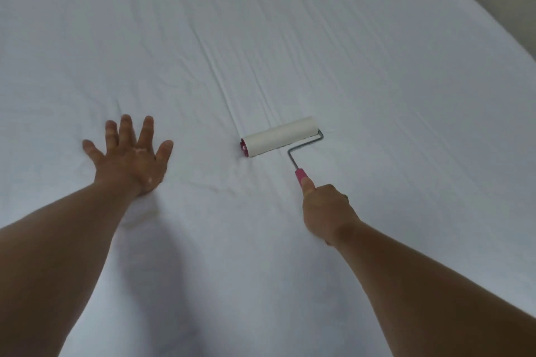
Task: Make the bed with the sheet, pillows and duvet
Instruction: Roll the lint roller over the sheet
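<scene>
One white sheet (362, 46) lay spread over the bed (493, 26), filling nearly the whole view. It looked thin, soft and light, likely to slide and bunch under a push, so best pinned flat or taken by an edge. The left hand (132, 158) pressed on it, fingers straight and splayed. The right hand (327, 211) was curled round the pink handle (300, 174) of a lint roller (280, 136), whose drum rested on a band of creases (232, 81).
</scene>
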Available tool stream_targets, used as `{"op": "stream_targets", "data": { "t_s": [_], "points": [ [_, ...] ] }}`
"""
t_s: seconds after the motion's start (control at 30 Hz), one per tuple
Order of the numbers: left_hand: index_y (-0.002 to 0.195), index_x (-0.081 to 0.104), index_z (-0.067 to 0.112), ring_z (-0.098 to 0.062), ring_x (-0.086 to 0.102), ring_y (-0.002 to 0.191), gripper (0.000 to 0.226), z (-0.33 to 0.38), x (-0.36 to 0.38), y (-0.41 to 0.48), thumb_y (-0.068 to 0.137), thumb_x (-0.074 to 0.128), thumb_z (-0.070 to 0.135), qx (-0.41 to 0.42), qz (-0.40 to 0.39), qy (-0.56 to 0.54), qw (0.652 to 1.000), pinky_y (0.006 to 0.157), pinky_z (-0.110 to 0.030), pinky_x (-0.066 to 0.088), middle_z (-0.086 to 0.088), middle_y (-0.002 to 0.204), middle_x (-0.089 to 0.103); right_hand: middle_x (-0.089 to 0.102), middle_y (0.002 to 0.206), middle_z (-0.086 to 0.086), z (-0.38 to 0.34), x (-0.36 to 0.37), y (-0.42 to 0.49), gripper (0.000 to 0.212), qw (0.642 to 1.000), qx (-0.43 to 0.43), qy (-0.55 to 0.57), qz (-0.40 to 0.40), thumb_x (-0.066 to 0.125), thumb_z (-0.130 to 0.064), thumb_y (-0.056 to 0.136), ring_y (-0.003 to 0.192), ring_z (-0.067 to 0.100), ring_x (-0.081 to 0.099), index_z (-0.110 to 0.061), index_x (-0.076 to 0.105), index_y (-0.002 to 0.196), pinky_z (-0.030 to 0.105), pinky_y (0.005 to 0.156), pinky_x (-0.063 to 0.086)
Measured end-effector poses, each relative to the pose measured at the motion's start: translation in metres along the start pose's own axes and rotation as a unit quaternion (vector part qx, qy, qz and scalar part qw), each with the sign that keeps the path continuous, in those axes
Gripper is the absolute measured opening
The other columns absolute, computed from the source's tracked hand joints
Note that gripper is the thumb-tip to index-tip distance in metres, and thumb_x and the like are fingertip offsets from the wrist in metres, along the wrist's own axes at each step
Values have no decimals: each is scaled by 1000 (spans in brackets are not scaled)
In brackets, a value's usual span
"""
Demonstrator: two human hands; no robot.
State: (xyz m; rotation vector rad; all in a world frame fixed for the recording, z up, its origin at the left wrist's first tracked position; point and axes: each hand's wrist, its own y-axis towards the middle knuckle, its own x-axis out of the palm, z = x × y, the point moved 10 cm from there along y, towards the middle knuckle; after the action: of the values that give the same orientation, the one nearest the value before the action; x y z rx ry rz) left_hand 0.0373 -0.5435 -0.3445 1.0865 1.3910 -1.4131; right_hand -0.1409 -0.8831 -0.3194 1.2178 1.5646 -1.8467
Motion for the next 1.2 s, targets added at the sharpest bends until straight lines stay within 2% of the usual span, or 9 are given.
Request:
{"op": "stream_targets", "data": {
  "t_s": [0.2,0.43,0.57,0.67,0.8,0.87,0.93,1.03,1.2],
  "points": [
    [155,-12,39,-30,-10,153,74,16,13,-65,90,2,73,29,5,12,999,115,-66,0,-6,167,-9,55,117,16,33,42,-64,74,1000,-11,-15,-8,39,-10,92,105,35,59,-22,6,157,39,86,48],
    [157,-3,33,-32,0,152,73,34,27,-135,94,4,68,45,30,21,998,115,-65,4,-11,166,1,49,126,14,72,87,-143,69,996,8,78,-35,38,-19,97,112,35,54,-27,5,157,42,91,48],
    [157,7,26,-35,7,151,74,50,34,-173,95,3,67,61,50,18,997,114,-65,10,-17,164,9,54,118,13,108,111,-189,49,987,62,143,-34,31,-32,102,106,34,56,-21,31,149,41,83,48],
    [157,8,24,-36,9,150,74,59,41,-197,96,5,66,73,53,31,995,113,-65,11,-19,163,10,57,98,13,136,132,-229,59,966,106,231,-37,19,-59,100,88,33,57,-16,52,124,42,76,48],
    [156,10,21,-40,11,149,73,75,48,-231,96,9,64,91,45,25,995,112,-67,14,-23,160,13,54,119,12,166,169,-275,58,952,148,268,-32,44,-26,100,99,26,57,-20,24,154,37,81,52],
    [157,10,22,-39,9,150,76,82,53,-250,95,7,66,90,34,15,995,113,-66,12,-22,162,11,62,96,11,177,182,-295,57,949,148,275,-49,30,-59,99,85,27,61,-13,55,123,40,74,51],
    [157,6,24,-37,5,151,78,89,60,-272,93,4,68,85,20,13,996,115,-64,9,-20,163,7,59,79,11,189,193,-315,80,940,164,296,-45,12,-76,91,75,27,59,-10,56,101,42,69,49],
    [157,3,27,-35,2,151,76,101,72,-311,93,6,68,87,-2,12,996,116,-62,9,-18,164,3,63,91,4,202,205,-343,61,951,164,254,-67,20,-65,98,81,20,62,-21,57,117,38,69,54],
    [156,-6,36,-31,-5,152,73,110,93,-362,93,4,71,100,-40,30,994,118,-61,7,-13,166,-5,65,71,-3,232,235,-394,67,927,228,281,-94,10,-73,90,62,13,63,-27,57,78,34,57,55]
  ]
}}
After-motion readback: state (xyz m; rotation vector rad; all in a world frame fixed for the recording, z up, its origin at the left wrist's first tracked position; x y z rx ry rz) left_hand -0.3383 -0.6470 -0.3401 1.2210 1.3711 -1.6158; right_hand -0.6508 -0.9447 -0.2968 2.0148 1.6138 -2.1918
